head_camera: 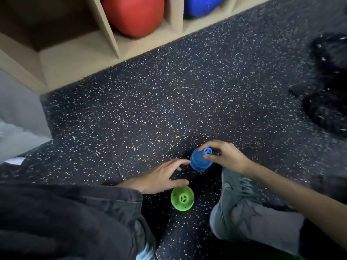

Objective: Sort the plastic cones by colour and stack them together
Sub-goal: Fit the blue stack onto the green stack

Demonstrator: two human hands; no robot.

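No readable text, labels or numbers anywhere. Only mark: a dark swoosh-shaped logo on the side of the grey shoe (232,186), no lettering with it. A white scrap of paper (14,160) lies at the left edge; if anything is printed on it, it's too blurred to tell.
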